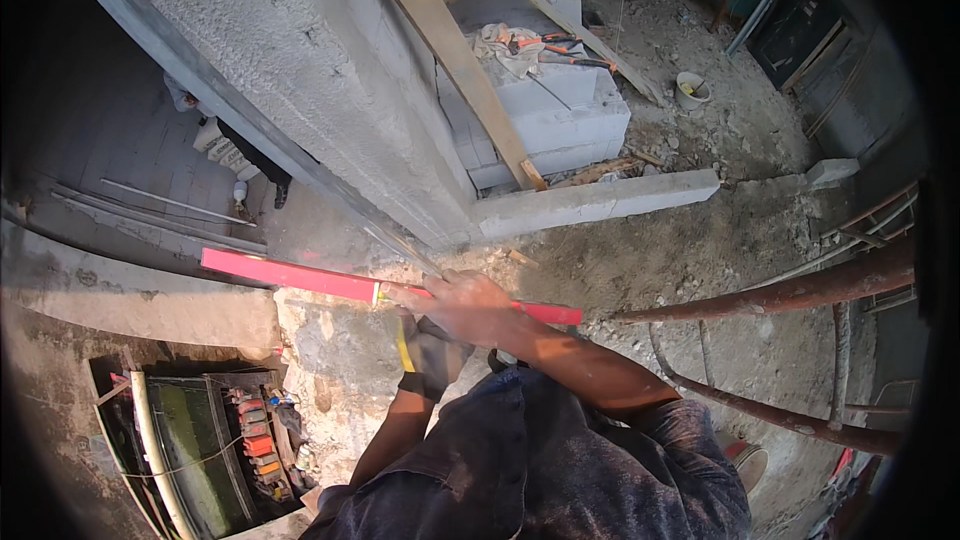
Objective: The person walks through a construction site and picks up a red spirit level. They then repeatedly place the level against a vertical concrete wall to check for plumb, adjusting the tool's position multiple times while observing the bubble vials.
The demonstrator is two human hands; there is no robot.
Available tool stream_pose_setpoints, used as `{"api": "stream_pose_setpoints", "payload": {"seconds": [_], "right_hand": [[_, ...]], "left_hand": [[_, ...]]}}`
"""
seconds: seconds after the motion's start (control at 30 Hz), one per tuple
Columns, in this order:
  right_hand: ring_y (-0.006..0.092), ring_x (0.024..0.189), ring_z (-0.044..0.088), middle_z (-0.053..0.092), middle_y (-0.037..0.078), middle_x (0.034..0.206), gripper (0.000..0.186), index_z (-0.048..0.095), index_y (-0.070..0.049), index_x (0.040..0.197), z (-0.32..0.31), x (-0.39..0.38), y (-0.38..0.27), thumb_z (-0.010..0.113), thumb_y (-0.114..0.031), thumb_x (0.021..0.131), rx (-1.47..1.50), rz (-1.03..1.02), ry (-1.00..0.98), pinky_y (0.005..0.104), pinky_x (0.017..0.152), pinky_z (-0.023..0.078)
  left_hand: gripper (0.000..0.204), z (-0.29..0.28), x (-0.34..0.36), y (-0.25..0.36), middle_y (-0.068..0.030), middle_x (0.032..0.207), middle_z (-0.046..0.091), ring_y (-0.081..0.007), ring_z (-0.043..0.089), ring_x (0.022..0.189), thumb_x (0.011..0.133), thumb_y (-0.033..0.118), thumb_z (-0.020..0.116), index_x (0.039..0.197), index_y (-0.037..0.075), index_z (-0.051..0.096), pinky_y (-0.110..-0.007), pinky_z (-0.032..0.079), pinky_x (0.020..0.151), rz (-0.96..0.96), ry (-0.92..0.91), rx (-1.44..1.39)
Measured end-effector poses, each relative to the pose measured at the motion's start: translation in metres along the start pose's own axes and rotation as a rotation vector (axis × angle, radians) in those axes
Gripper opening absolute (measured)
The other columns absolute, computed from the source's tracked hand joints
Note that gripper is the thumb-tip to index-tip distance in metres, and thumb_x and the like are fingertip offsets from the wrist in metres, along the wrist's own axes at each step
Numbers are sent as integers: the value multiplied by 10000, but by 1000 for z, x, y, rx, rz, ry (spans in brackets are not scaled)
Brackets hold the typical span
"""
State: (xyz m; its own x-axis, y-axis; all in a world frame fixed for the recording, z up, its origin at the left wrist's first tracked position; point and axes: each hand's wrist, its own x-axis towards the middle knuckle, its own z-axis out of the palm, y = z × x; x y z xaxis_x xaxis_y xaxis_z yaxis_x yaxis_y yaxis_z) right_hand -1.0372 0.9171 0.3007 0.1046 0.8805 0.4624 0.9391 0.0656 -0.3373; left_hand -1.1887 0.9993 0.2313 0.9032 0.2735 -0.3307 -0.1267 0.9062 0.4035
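A long red spirit level [300, 278] lies crosswise in front of me, with a small pale-yellow vial near its middle. My bare right hand [462, 302] is closed over it, right of the vial, its fingers pointing left. Just below sits my left hand [432, 352], in a dark grey glove with a yellow strip, close against the level; its fingertips are hidden. A long grey metal bar [255, 130] runs along the edge of a rough plastered column [330, 70], its lower end close to my right hand.
Pale blocks [560, 110] carry a rag and orange-handled tools [560, 45]. A wooden plank [450, 60] leans across them. A white bucket [691, 90] stands at the far right. Rusty poles [780, 295] flank the right. An opening with a green panel [190, 440] lies lower left.
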Motion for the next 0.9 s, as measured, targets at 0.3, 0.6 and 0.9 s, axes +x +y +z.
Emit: {"api": "stream_pose_setpoints", "payload": {"seconds": [0.3, 0.6, 0.9], "right_hand": [[252, 820, 725, 693, 77, 1006, 693, 361, -406, 1592, 60, 37, 77, 525, -168, 962, 154, -295, -74, 381, 585, 588], [247, 782, 706, 634, 46, 947, 618, 461, -322, 1541, 94, 69, 105, 586, -198, 949, 326, -545, -212, 365, 593, 569], [247, 709, 670, 615, 59, 805, 601, 523, -216, 1521, 85, 117, 114, 689, -257, 945, 653, -610, -340, 374, 620, 564]], "left_hand": [[822, -17, -127, 253, -191, 1513, 532, -361, 485, 1418, 1018, 658, 459, 1445, -41, 526, -551, 403, 1176, 867, -35, 356], [582, -5, -171, 219, -102, 1332, 669, -232, 678, 1125, 981, 492, 681, 1361, 57, 603, -384, 583, 904, 1092, 917, 236], [309, -15, -126, 171, 9, 770, 638, -86, 598, 688, 1019, 382, 670, 867, 113, 659, -256, 486, 617, 1508, 1528, 299]]}}
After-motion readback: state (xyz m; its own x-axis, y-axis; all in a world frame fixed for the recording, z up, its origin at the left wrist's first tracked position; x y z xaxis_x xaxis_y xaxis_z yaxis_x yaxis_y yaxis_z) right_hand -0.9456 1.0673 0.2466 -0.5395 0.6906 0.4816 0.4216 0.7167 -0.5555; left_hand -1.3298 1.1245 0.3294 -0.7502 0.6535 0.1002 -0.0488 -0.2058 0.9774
